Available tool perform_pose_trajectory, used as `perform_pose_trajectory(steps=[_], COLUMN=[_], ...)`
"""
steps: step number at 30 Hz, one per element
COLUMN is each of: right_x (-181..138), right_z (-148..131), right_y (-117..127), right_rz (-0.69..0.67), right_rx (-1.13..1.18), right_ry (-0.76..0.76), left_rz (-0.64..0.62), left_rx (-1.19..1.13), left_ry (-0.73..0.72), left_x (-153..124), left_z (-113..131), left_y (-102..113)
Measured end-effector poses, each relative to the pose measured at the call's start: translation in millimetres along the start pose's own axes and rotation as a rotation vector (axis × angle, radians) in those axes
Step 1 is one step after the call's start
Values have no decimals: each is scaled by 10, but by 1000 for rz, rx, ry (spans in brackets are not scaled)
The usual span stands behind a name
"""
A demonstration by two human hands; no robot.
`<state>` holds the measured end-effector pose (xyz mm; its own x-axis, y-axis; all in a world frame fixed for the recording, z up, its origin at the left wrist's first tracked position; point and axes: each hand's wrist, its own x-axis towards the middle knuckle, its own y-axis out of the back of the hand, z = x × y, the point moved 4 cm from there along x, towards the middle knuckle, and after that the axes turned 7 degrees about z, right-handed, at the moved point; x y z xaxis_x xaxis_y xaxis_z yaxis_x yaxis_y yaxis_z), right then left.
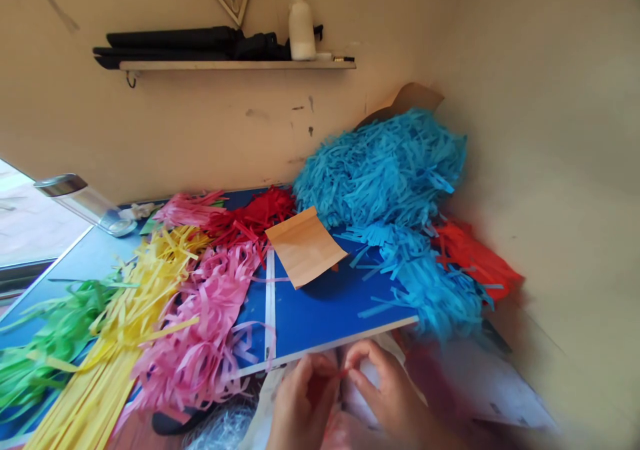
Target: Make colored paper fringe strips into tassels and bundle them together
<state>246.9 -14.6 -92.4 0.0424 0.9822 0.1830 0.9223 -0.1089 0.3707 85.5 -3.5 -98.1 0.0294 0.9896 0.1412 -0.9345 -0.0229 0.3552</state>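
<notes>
And here at six o'clock, left hand (306, 397) and right hand (385, 383) both pinch a thin red strip (343, 373), right between their fingertips! Beyond, an orange sheet (306, 247) at eleven; farther, blue fringe (383, 170) just past twelve.

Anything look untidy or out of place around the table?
Somewhat: the yellow strips and pink strips spill past the front edge of the blue table, and light-blue strips droop over its right corner, which looks untidy. Dark marks dot the wall above.

White bottle (302, 30) on wall shelf (240, 66), black items (175, 39) beside it, clear lidded tumbler (94, 205)
</notes>
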Motion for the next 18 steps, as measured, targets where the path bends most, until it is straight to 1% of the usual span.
perform_pose_trajectory(steps=[2,4,6,8,10,13,15,18], right_x=[-8,0,22,43,57,51,29,-5], right_z=[-31,-40,-10,31,52,28,4,6], right_y=[-4,12,32,42,47,45,38,35], right_rz=[-9,-19,-52,-98,-117,-111,-119,-120], right_rx=[-31,-34,7,47,47,-3,-18,-9], right_ry=[41,43,-19,-76,-73,24,69,53], left_rz=[34,62,79,71,3,-128,-168,-200], left_rx=[51,99,137,152,142,138,143,151], left_ry=[-17,-59,-110,-161,-229,-301,-296,-277], left_x=[-19,-36,-41,-27,1,48,74,84], left_z=[-19,-27,-15,26,96,181,184,141], left_y=[7,16,28,43,41,26,30,50])
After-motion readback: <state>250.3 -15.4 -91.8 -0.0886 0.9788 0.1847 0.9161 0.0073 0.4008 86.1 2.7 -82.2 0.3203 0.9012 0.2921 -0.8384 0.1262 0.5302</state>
